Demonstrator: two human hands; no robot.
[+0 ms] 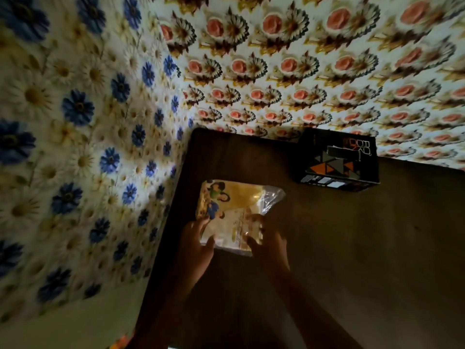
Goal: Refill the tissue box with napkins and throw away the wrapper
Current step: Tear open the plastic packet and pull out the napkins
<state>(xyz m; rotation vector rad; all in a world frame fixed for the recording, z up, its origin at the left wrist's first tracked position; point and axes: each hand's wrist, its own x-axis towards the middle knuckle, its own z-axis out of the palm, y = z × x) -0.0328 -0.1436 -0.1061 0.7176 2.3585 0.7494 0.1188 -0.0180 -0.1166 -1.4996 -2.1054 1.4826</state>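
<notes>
A pack of napkins in a clear and yellow printed wrapper (236, 205) lies on the dark wooden table (352, 248) near its left edge. My left hand (196, 245) grips the pack's near left corner. My right hand (269, 243) holds its near right side, fingers pressed on the plastic. The wrapper's far right end is crumpled and loose. A black tissue box (339, 162) with orange, grey and white triangles stands at the table's far edge, to the right of the pack and apart from both hands.
A floral cloth with pink roses (302, 71) hangs behind the table. Another cloth with blue and white daisies (75, 147) covers the surface to the left. The table stretches on to the right.
</notes>
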